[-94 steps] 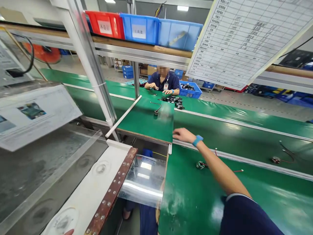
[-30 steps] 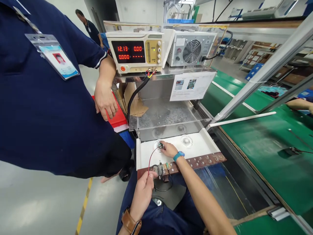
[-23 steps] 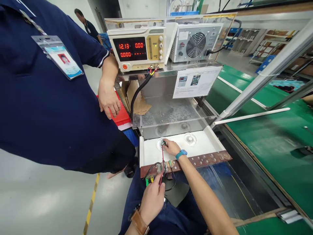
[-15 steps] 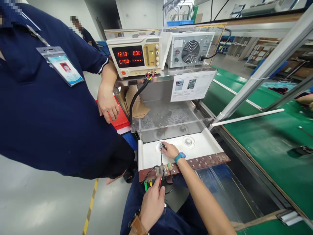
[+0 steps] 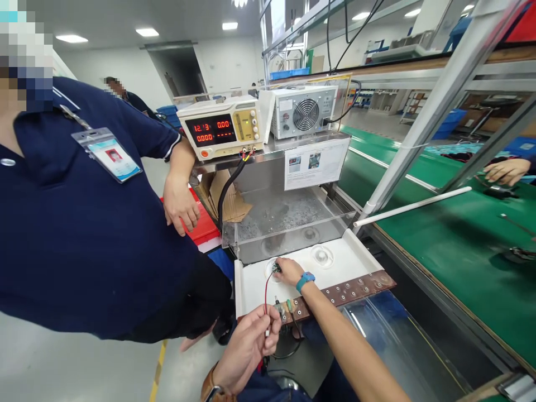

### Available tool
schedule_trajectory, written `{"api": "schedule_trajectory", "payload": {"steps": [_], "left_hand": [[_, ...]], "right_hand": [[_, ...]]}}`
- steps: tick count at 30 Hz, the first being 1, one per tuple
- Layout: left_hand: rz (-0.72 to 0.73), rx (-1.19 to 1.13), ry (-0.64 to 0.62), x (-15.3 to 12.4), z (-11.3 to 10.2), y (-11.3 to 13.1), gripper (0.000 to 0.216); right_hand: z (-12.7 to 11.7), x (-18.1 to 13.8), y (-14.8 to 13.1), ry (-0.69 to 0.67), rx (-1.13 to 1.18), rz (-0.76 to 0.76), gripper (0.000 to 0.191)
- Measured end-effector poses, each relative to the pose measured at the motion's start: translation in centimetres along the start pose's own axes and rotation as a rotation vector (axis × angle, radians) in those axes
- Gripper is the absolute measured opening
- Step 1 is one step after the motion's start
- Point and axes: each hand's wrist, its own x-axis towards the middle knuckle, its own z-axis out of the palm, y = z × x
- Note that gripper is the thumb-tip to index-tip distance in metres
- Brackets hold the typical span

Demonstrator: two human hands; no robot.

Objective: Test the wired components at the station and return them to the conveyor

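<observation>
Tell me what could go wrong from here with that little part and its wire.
A tug by the left hand on the thin red-and-black wire might strain its joint at the small green-and-silver part. The wire could also snag on fittings along the brown strip with metal eyelets. If the right hand slips, the part might shift on the white tray.

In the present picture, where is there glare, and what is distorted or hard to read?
Head view: white glare streak on the clear sheet, ceiling light washed out. Head view again: the post leans, perhaps from lens or camera tilt; the notice has print too small to read.
</observation>
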Motion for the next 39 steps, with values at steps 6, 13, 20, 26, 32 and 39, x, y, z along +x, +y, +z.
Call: {"api": "schedule_trajectory", "payload": {"steps": [6, 13, 20, 26, 32, 39], "left_hand": [[0.07, 0.121, 0.002, 1.8, 0.8, 0.7, 0.028], [0.099, 0.147, 0.069, 2.3, 0.3, 0.2, 0.033], [0.079, 0.206, 0.17, 3.9, -0.5, 0.6, 0.037], [0.071, 0.214, 0.14, 5.6, -0.6, 0.5, 0.038], [0.088, 0.245, 0.172, 5.4, -0.2, 0.1, 0.04], [0.136, 0.34, 0.237, 4.8, 0.5, -1.3, 0.04]], "right_hand": [[-0.6, -0.1, -0.5, 0.004, -0.023, 0.04, 0.031], [-0.8, -0.4, -0.5, 0.122, -0.039, 0.049, 0.034], [-0.4, -0.1, -0.5, 0.073, -0.114, 0.066, 0.044], [-0.5, -0.2, -0.4, 0.045, -0.11, 0.092, 0.05], [-0.2, 0.0, -0.1, 0.006, -0.091, 0.023, 0.041], [0.1, 0.2, 0.1, -0.013, -0.086, 0.055, 0.04]]}}
